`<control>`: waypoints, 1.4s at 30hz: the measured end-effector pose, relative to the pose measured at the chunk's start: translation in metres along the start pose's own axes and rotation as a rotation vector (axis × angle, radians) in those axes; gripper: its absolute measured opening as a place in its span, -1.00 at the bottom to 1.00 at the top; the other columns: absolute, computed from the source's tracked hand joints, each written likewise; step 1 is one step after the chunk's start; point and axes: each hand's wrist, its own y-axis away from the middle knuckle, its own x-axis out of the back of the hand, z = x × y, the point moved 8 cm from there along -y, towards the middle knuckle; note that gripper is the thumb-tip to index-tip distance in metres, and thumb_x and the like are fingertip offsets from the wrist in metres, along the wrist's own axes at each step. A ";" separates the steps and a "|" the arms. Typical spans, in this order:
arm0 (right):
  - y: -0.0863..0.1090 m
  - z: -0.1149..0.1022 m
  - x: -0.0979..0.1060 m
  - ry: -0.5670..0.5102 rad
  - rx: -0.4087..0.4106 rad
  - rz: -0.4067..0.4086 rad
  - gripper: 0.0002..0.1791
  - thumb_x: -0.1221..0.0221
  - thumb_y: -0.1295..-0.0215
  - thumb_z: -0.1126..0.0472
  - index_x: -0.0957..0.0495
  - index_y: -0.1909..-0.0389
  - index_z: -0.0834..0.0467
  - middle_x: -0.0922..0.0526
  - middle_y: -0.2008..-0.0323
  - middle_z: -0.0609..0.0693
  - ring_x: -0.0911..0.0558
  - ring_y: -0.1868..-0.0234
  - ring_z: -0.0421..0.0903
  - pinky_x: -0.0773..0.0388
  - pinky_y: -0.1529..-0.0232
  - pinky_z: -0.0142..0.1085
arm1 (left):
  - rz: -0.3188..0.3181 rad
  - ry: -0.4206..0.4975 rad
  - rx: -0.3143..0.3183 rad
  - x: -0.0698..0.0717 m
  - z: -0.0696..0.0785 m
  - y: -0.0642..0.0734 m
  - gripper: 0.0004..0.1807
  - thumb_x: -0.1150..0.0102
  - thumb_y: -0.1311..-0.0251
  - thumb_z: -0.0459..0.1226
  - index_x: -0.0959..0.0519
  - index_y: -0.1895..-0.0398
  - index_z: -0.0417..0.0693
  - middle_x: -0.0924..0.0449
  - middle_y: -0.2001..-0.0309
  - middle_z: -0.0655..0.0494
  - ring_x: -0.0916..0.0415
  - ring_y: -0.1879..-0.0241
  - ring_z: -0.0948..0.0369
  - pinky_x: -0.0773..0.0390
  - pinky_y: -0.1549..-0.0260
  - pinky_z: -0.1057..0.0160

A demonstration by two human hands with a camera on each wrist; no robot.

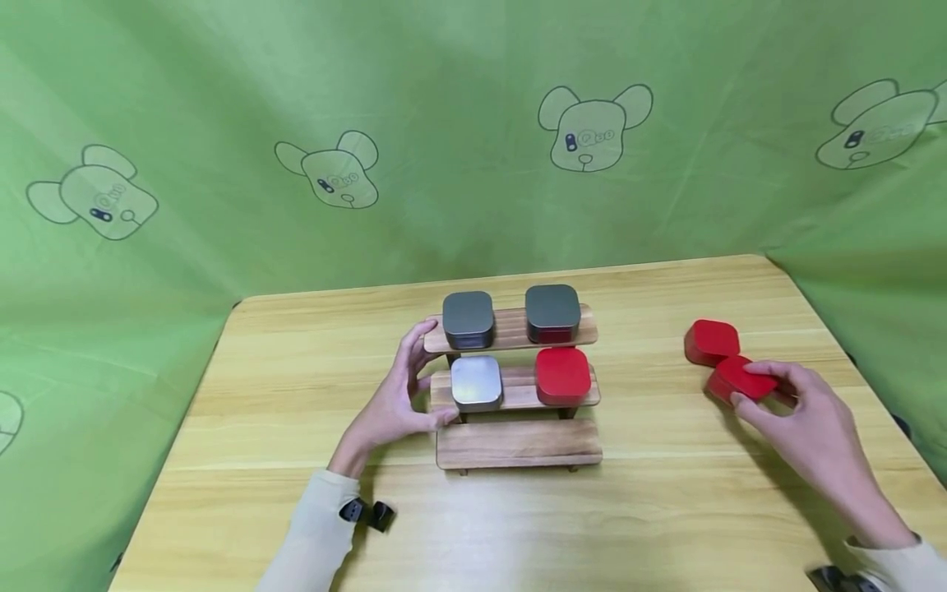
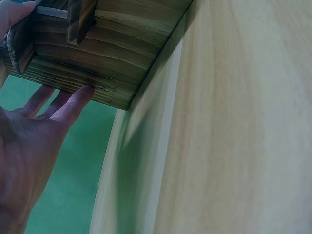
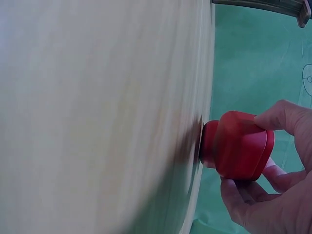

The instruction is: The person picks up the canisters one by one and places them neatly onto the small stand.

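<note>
A three-step wooden display stand [image 1: 518,444] is on the table in the head view. My left hand [image 1: 399,395] holds its left end, thumb at the middle step and fingers up by the top one. In the left wrist view the fingertips [image 2: 78,100] touch the stand's wooden edge [image 2: 114,92]. My right hand [image 1: 806,419] grips a red square tin [image 1: 732,378] between thumb and fingers. That tin [image 3: 246,146] is tilted in the right wrist view. Just behind it sits another red tin [image 1: 712,339], which it overlaps.
Two dark grey tins [image 1: 468,314] stand on the top step. On the middle step are a silver tin [image 1: 477,382] and a red tin [image 1: 563,375]. The wooden table [image 1: 296,370] ends at a green curtain [image 1: 459,205] behind and at both sides.
</note>
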 end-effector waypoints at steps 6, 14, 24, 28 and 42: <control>0.003 -0.004 -0.002 -0.016 0.006 -0.004 -0.43 -0.48 -0.37 0.15 -0.60 -0.31 0.28 -0.56 -0.27 0.35 -0.37 0.01 -0.50 -0.32 0.18 -0.59 | 0.002 -0.004 0.000 0.001 0.001 0.000 0.38 -0.62 0.03 -0.41 0.08 -0.77 0.32 -0.14 -0.66 -0.06 -0.27 -0.53 -0.16 -0.34 -0.44 -0.37; 0.009 -0.009 -0.002 -0.023 0.000 0.004 -0.41 -0.50 -0.37 0.12 -0.60 -0.33 0.26 -0.56 -0.30 0.35 -0.33 0.01 -0.59 -0.26 0.15 -0.64 | 0.006 -0.009 0.002 0.001 0.000 -0.001 0.39 -0.62 0.04 -0.38 0.08 -0.77 0.37 -0.14 -0.67 -0.01 -0.30 -0.53 -0.12 -0.35 -0.44 -0.35; 0.019 -0.014 -0.003 -0.055 -0.017 -0.004 -0.37 -0.52 -0.37 0.03 -0.58 -0.37 0.15 -0.58 -0.32 0.26 -0.36 -0.04 -0.65 -0.24 0.11 -0.70 | 0.001 0.000 -0.013 0.000 0.002 -0.001 0.39 -0.63 0.03 -0.40 0.08 -0.78 0.32 -0.15 -0.66 -0.03 -0.31 -0.51 -0.13 -0.38 -0.46 -0.26; 0.023 -0.017 -0.004 -0.079 -0.010 0.002 -0.37 -0.54 -0.36 0.04 -0.59 -0.37 0.12 -0.59 -0.28 0.07 -0.39 -0.07 -0.64 -0.25 0.09 -0.72 | 0.002 -0.003 -0.002 -0.001 0.002 0.000 0.39 -0.63 0.03 -0.40 0.08 -0.77 0.34 -0.14 -0.67 0.00 -0.31 -0.51 -0.11 -0.37 -0.47 -0.24; 0.033 -0.045 -0.008 -0.151 0.172 0.022 -0.32 -0.58 -0.23 0.33 -0.59 -0.36 0.16 -0.63 -0.24 -0.01 -0.48 -0.13 -0.57 -0.38 -0.04 -0.78 | 0.009 -0.005 0.004 0.000 0.001 -0.001 0.39 -0.63 0.04 -0.40 0.08 -0.77 0.36 -0.14 -0.67 0.02 -0.31 -0.51 -0.10 -0.37 -0.46 -0.26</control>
